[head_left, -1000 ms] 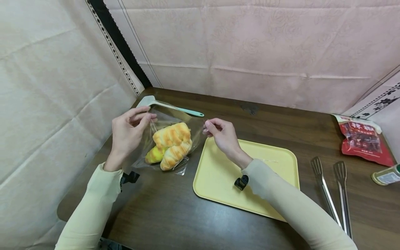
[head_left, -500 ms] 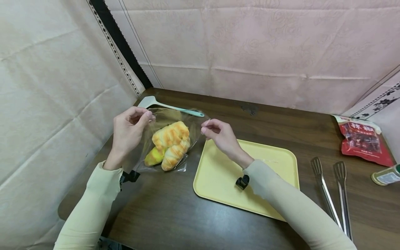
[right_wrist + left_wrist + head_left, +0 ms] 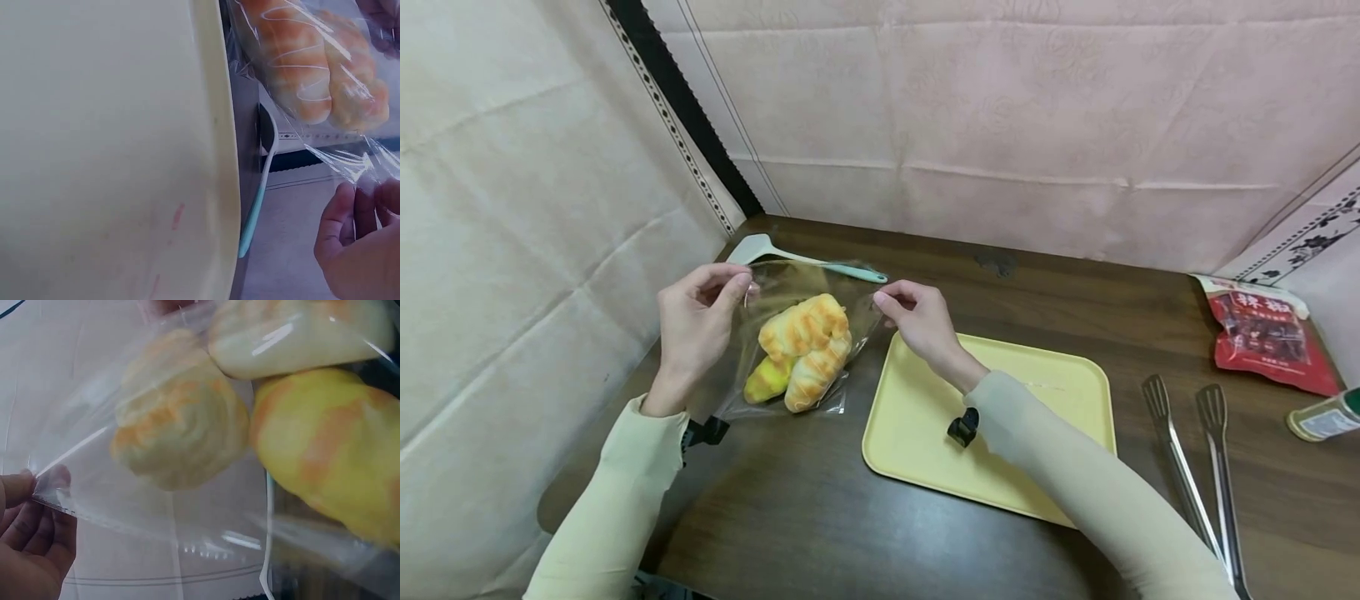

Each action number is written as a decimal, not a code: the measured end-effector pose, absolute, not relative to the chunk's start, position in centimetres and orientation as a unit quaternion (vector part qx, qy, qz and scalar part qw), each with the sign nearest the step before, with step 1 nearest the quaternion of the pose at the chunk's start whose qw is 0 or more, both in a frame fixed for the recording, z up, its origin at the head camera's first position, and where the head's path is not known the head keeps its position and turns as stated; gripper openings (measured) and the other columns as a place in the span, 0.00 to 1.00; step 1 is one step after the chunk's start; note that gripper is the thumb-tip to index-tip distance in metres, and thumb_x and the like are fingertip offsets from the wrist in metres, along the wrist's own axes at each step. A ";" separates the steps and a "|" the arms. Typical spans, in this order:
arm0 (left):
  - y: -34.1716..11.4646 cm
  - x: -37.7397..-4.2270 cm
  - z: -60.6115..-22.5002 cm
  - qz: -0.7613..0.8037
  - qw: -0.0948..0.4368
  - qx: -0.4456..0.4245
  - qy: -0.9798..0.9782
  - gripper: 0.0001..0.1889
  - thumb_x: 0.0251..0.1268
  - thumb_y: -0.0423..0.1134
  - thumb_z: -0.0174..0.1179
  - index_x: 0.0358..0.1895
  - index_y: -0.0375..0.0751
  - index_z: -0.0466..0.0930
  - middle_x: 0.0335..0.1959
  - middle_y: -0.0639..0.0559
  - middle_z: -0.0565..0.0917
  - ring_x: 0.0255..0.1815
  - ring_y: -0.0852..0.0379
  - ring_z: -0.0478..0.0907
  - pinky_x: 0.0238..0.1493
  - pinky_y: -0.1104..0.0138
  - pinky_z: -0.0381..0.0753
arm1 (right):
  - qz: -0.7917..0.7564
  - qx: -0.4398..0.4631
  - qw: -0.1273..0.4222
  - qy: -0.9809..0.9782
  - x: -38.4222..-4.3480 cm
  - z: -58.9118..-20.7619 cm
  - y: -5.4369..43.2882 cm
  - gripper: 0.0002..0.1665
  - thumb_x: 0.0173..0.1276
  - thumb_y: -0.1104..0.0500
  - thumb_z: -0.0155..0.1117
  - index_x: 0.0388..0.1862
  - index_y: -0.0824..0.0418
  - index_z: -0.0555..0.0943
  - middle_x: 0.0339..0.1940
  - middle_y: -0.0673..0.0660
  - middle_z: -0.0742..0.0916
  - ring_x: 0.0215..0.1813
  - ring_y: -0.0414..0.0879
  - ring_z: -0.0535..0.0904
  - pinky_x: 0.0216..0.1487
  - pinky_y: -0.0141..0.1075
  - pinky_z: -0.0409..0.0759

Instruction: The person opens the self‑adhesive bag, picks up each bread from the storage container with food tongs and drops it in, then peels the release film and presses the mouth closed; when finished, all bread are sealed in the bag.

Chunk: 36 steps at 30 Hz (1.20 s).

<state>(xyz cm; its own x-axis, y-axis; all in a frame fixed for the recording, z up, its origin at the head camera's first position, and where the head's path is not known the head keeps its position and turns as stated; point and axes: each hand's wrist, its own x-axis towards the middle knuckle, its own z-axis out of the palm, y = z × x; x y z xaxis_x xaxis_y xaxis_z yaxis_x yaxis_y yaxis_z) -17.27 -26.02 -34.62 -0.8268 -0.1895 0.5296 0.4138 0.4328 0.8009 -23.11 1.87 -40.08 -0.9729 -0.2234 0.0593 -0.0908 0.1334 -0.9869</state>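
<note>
In the head view, a clear plastic bag (image 3: 778,287) holds three bread rolls. Two are pale with orange-brown stripes, the upper roll (image 3: 805,327) and the lower roll (image 3: 817,375). A yellow roll (image 3: 767,380) lies at the left. My left hand (image 3: 696,329) pinches the bag's upper left corner between thumb and fingers. With thumb and fingertips, my right hand (image 3: 925,329) pinches the upper right corner. The left wrist view shows the bag's film (image 3: 94,450) stretched toward the pinching left hand (image 3: 40,550). In the right wrist view, fingers (image 3: 340,212) hold the gathered plastic edge.
A spatula (image 3: 752,248) with a pale head and turquoise handle lies behind the bag. The yellow tray (image 3: 917,433) sits below my right forearm. Metal tongs (image 3: 1180,458) with slotted ends, a red food packet (image 3: 1270,337) and a small green-lidded jar (image 3: 1326,421) are at the right.
The bag's top edge is spread wider and flatter between the hands. Both hands have shifted slightly left in the view. The rolls stay inside the bag.
</note>
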 end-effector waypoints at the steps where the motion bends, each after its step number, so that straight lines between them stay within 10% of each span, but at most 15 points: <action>1: -26.2 -17.1 -34.6 -0.532 0.292 -0.066 -0.792 0.08 0.76 0.30 0.67 0.47 0.24 0.89 0.29 0.76 0.88 0.30 0.74 0.87 0.34 0.79 0.82 | -0.651 -0.107 0.047 0.750 -22.9 -40.0 1.9 0.11 0.81 0.59 0.68 0.50 0.66 0.90 0.45 0.64 0.93 0.41 0.49 0.87 0.60 0.61 0.87; 10: -26.8 -15.7 -34.2 -0.533 0.305 -0.060 -0.787 0.07 0.76 0.28 0.66 0.44 0.23 0.88 0.28 0.75 0.88 0.28 0.72 0.85 0.35 0.79 0.82 | -0.634 -0.146 -0.027 0.759 -20.9 -38.6 2.8 0.10 0.80 0.59 0.68 0.45 0.65 0.91 0.39 0.64 0.93 0.41 0.58 0.89 0.49 0.49 0.91; 26: -27.5 -15.8 -34.4 -0.551 0.300 -0.127 -0.768 0.05 0.69 0.19 0.68 0.43 0.18 0.87 0.30 0.70 0.91 0.28 0.72 0.88 0.34 0.78 0.85 | -0.639 -0.220 -0.087 0.732 -20.8 -38.3 4.1 0.08 0.74 0.68 0.73 0.48 0.70 0.92 0.39 0.68 0.93 0.34 0.33 0.87 0.41 0.32 0.89; 36: -29.1 -15.7 -34.5 -0.540 0.295 -0.197 -0.763 0.07 0.62 0.14 0.68 0.42 0.18 0.89 0.35 0.65 0.94 0.31 0.70 0.90 0.34 0.78 0.85 | -0.587 -0.367 -0.203 0.693 -21.7 -39.3 4.8 0.11 0.65 0.79 0.73 0.44 0.72 0.92 0.34 0.66 0.94 0.32 0.53 0.90 0.40 0.24 0.84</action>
<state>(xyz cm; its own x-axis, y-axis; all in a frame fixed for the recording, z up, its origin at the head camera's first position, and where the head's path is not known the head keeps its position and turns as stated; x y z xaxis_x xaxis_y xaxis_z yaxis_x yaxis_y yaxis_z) -15.75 -29.06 -34.50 -0.7481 -0.0183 0.6633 0.6195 0.3390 0.7081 -21.67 4.81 -39.28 -0.6481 -0.2702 0.7120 -0.7467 0.0419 -0.6638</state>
